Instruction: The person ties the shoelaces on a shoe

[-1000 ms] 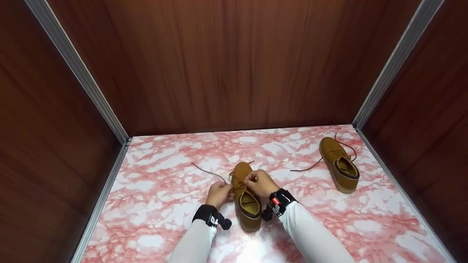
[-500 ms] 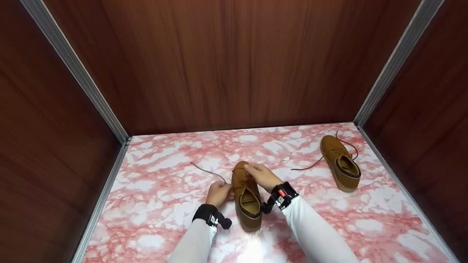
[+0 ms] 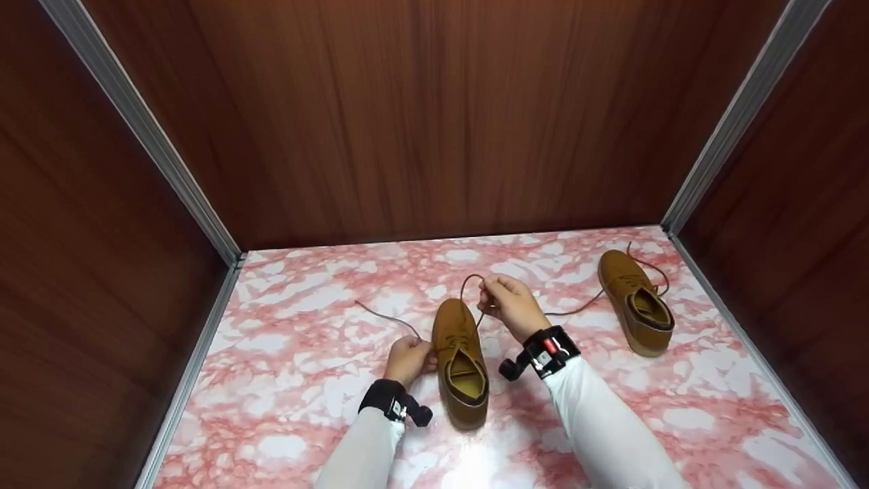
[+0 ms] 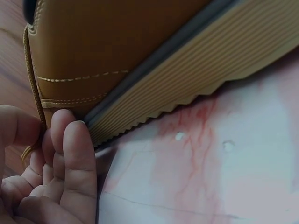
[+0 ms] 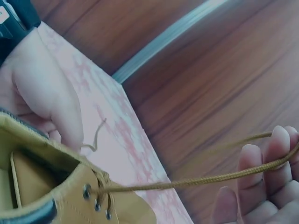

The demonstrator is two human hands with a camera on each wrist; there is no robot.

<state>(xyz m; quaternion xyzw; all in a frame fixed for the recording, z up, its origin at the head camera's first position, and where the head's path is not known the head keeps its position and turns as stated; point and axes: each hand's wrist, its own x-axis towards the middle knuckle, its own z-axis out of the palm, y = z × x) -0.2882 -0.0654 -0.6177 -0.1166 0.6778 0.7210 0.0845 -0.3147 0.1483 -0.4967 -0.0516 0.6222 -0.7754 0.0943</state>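
A tan lace-up shoe (image 3: 467, 414) stands upright on the pink-and-white marbled surface, toe pointing away. On its left side my left hand (image 3: 409, 360) pinches a brown shoelace (image 4: 34, 77) between thumb and index finger; other fingertips rest against the shoe's side near the sole. To the right of the toe, raised, my right hand (image 3: 514, 307) grips the other shoelace (image 5: 163, 185). This lace runs straight from the top eyelet to the fingers, and its remaining length arcs back over the toe. The left lace's tail lies loose on the surface.
A matching tan shoe (image 3: 633, 329) stands at the back right with its laces spread loose to both sides. Dark wood panels (image 3: 434, 136) with grey metal edging (image 3: 190, 183) enclose the surface at the back, left and right.
My right hand has moved from over the shoe's lacing forward, then out to the right, drawing the lace up and away from the shoe. The left hand stays in place.
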